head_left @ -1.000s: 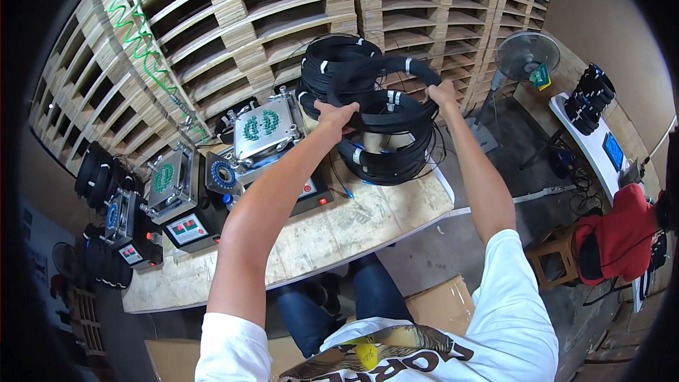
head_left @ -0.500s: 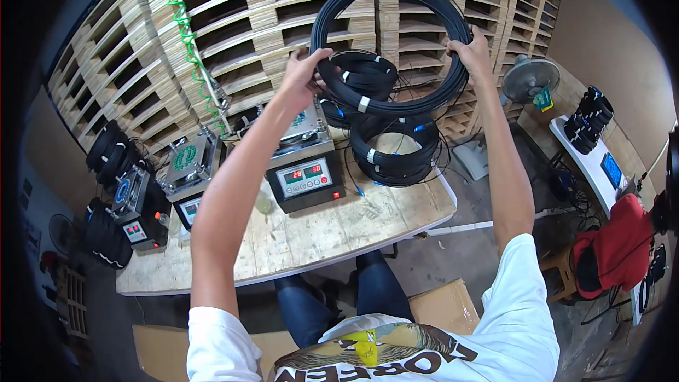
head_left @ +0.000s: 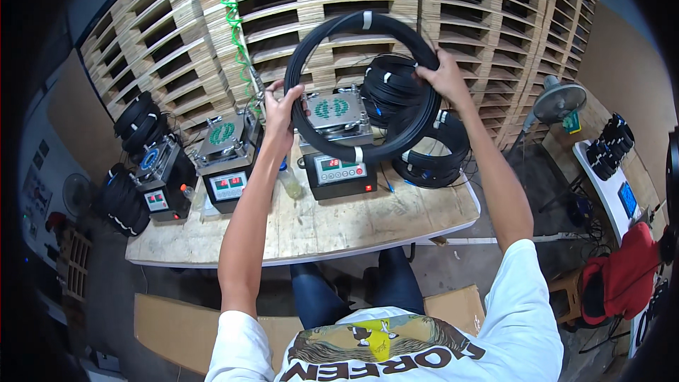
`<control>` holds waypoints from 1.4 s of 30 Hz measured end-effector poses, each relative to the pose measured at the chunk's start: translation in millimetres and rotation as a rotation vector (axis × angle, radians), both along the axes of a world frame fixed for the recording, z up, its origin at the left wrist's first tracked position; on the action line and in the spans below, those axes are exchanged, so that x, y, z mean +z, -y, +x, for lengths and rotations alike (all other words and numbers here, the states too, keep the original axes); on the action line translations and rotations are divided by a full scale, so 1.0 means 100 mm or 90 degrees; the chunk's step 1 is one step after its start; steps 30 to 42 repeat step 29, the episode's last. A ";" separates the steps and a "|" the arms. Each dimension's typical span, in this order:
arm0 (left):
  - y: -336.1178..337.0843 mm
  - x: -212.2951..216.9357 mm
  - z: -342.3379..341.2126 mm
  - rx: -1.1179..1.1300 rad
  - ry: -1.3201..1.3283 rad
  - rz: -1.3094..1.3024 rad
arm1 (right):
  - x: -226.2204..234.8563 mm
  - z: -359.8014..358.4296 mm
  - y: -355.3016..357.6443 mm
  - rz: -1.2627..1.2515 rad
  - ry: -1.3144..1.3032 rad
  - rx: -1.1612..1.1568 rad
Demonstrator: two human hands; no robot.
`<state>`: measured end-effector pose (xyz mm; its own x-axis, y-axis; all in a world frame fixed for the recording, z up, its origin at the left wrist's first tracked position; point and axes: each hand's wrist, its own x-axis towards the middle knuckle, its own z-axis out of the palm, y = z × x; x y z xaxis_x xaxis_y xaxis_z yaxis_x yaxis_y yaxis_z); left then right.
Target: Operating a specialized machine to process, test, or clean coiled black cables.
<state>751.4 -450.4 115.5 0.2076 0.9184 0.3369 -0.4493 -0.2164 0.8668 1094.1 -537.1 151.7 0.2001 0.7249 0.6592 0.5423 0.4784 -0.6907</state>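
Black cable coil (head_left: 363, 85) aloft over the wooden table (head_left: 318, 223), gripped by left hand (head_left: 280, 110) and right hand (head_left: 444, 76).

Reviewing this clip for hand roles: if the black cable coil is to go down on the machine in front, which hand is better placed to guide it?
Probably the left hand: it grips the coil at its lower left edge, just beside the machine. The right hand grips the coil's upper right edge, over the stacked coils.
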 end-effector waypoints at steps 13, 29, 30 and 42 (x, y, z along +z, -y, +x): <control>-0.47 -1.15 -0.56 0.172 -0.273 -0.014 | -1.08 -0.56 -0.81 -0.140 -0.024 0.149; -0.97 -1.77 -0.44 0.180 -0.387 -0.045 | -1.88 -0.18 -1.18 -0.181 0.140 0.139; -0.97 -1.77 -0.44 0.180 -0.387 -0.045 | -1.88 -0.18 -1.18 -0.181 0.140 0.139; -0.97 -1.77 -0.44 0.180 -0.387 -0.045 | -1.88 -0.18 -1.18 -0.181 0.140 0.139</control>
